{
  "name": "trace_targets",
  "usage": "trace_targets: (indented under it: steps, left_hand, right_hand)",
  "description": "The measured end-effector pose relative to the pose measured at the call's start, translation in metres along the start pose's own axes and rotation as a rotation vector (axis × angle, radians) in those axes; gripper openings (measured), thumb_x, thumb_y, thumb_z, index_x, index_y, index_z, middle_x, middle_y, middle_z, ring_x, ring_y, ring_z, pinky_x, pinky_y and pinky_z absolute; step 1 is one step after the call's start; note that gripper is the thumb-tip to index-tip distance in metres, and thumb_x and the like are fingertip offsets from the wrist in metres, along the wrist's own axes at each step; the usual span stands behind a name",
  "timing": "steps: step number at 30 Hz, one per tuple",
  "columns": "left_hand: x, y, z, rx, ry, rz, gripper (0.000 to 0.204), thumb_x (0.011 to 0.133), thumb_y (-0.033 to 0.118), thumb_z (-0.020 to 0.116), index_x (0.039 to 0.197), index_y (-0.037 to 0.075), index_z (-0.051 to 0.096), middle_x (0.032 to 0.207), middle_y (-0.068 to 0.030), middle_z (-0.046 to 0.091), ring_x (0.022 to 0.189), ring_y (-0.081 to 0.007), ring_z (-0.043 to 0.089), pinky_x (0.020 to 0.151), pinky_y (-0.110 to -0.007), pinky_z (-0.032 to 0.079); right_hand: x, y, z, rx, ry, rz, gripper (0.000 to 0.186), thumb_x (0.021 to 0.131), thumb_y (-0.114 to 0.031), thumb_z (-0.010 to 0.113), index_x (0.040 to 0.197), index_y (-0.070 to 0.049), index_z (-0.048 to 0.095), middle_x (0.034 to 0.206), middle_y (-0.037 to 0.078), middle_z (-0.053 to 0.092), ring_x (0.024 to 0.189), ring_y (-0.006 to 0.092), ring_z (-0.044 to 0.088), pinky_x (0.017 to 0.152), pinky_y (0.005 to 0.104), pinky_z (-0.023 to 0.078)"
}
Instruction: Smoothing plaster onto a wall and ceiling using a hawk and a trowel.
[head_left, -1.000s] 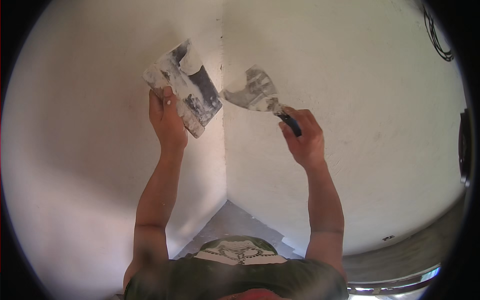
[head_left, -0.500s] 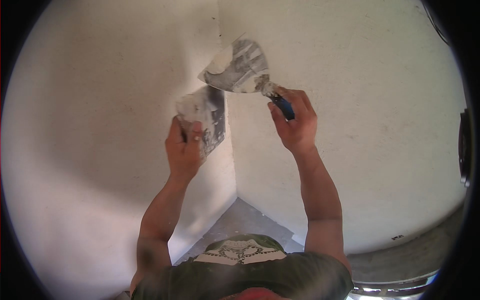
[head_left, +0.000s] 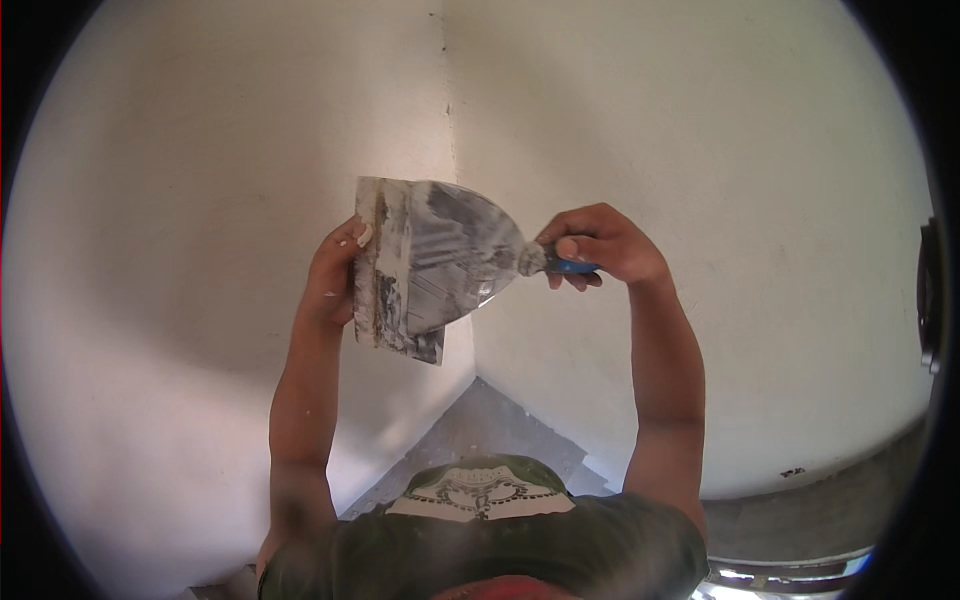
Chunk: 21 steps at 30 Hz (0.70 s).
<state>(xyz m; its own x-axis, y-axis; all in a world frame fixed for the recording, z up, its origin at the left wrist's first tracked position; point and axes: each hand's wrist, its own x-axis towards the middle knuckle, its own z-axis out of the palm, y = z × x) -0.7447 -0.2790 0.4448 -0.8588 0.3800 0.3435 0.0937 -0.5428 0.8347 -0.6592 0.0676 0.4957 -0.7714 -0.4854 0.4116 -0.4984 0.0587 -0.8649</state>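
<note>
My left hand (head_left: 332, 270) is closed on the edge of a rectangular metal plastering blade (head_left: 385, 325), smeared with pale filler and held upright. My right hand (head_left: 600, 240) grips the blue handle of a wide fan-shaped putty knife (head_left: 465, 250), also streaked with filler. The knife's blade lies sideways over the rectangular blade, its broad edge near that blade's left strip, and hides much of it. Both tools are in front of the inner corner where two walls meet.
A pale left wall (head_left: 170, 200) and right wall (head_left: 760, 200) meet in a vertical corner above a grey floor (head_left: 490, 420). A dark object (head_left: 928, 295) is on the far right wall. My green shirt (head_left: 340, 550) fills the lower edge.
The putty knife has turned and come down over the rectangular blade, which has straightened and shifted left. My right hand has turned and lowered; my left hand has moved left.
</note>
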Motion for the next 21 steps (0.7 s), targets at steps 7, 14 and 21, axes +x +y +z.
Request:
trace_targets:
  steps: [7, 14, 21]
  left_hand:
    - [0.01, -0.012, 0.001, -0.321, -0.003, -0.01, 0.039, 0.099, 0.023, 0.046, 0.127, -0.003, 0.053, 0.115, -0.0163, 0.065, 0.096, -0.0244, 0.068, 0.083, -0.037, 0.058]
    - [0.042, 0.098, 0.049, 0.086, 0.268, 0.583, 0.038, 0.098, 0.018, 0.052, 0.13, -0.002, 0.053, 0.121, -0.016, 0.063, 0.107, -0.0246, 0.063, 0.088, -0.038, 0.053]
    - [0.27, 0.156, 0.06, 2.297, 0.491, 1.69, 0.06, 0.076, 0.006, 0.07, 0.134, 0.018, 0.057, 0.127, 0.004, 0.06, 0.105, -0.0192, 0.057, 0.091, -0.037, 0.045]
  right_hand:
    - [-0.001, 0.073, -0.018, 0.353, 0.069, 0.184, 0.039, 0.096, -0.035, 0.058, 0.095, 0.004, 0.057, 0.065, 0.015, 0.063, 0.04, 0.0107, 0.05, 0.032, 0.022, 0.035]
    - [-0.049, 0.154, -0.003, 0.458, 0.192, 0.37, 0.028, 0.098, -0.027, 0.054, 0.098, 0.001, 0.059, 0.069, 0.013, 0.063, 0.043, 0.0143, 0.051, 0.037, 0.0273, 0.037]
    - [-0.064, 0.283, 0.023, 0.539, 0.483, 0.682, 0.021, 0.095, -0.026, 0.05, 0.095, -0.006, 0.057, 0.069, 0.01, 0.062, 0.048, 0.0148, 0.052, 0.041, 0.028, 0.039]
